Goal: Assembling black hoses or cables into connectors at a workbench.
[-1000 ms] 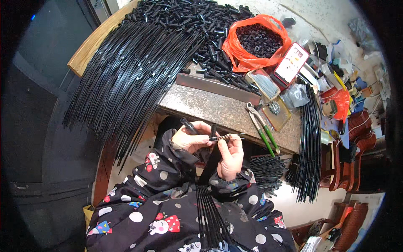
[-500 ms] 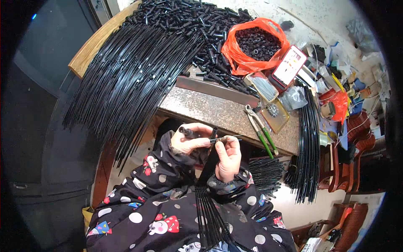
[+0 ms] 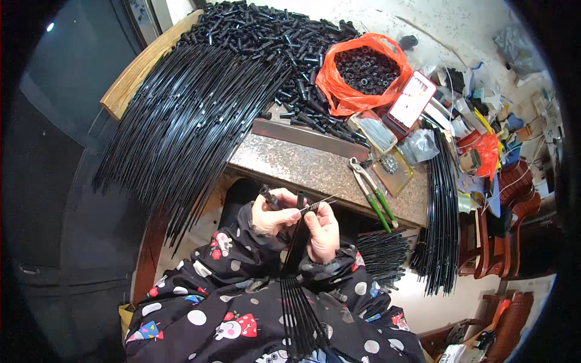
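Observation:
My left hand (image 3: 272,216) is closed round a short black tubular part (image 3: 267,194), whose end sticks out past the fingers. A thin metal wire (image 3: 327,199) slants between both hands. My right hand (image 3: 323,235) pinches the wire, with a row of small black rod ends (image 3: 310,209) along it beside the left fingertips. Between the hands another black tube end (image 3: 301,197) stands up. Slender black rods (image 3: 295,311) lie fanned over my lap and lead up towards the hands. Fingers hide exactly how the pieces join.
The stone-topped table (image 3: 284,158) carries a pile of black rods (image 3: 193,121), many black tubular parts (image 3: 260,27), a metal bar (image 3: 308,139), an orange bag (image 3: 336,94) of small black rings, a phone (image 3: 413,100), wire tray (image 3: 375,130) and green-handled pincers (image 3: 375,202). More rods (image 3: 440,212) hang at right.
Both hands have shifted slightly towards me and to the left. The black rod ends on the wire sit closer to the left fingertips, and the wire tilts more steeply.

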`<state>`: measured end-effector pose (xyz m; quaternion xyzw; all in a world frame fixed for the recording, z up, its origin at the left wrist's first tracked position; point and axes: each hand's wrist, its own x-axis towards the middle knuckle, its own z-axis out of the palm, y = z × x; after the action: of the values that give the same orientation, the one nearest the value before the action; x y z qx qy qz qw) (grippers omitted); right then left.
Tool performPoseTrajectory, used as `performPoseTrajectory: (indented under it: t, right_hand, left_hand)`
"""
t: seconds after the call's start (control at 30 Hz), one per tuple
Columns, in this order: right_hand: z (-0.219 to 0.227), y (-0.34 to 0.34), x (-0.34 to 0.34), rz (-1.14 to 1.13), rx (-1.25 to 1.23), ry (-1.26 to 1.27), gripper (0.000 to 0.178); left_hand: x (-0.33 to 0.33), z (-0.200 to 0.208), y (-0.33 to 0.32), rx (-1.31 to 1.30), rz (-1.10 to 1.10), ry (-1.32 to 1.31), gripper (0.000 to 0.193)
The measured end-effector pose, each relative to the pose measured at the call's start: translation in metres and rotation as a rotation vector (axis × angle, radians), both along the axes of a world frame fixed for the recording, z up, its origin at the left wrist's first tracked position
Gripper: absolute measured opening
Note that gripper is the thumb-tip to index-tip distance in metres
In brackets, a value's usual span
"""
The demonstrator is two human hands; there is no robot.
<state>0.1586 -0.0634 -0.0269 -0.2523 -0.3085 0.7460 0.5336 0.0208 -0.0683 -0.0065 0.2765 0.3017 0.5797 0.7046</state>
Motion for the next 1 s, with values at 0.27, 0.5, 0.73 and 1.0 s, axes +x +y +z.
performPoseTrajectory:
  t: [0.27, 0.5, 0.73, 1.0]
  right_hand:
    - [-0.002, 0.003, -0.003, -0.117, -0.003, -0.048, 0.013]
    - [-0.006, 0.010, 0.005, 0.278, 0.008, 0.057, 0.046]
    - [0.007, -0.002, 0.005, 0.211, -0.077, 0.039, 0.022]
    - [0.007, 0.007, 0.011, 0.465, -0.156, 0.127, 0.037]
  left_hand:
    - [-0.004, 0.017, 0.007, 0.618, 0.252, 0.935, 0.022]
    - [-0.019, 0.026, 0.007, 0.152, -0.202, 0.518, 0.023]
    - [-0.016, 0.026, 0.009, 0.198, -0.143, 0.570, 0.018]
    - [-0.025, 0.014, 0.007, 0.094, -0.209, 0.389, 0.015]
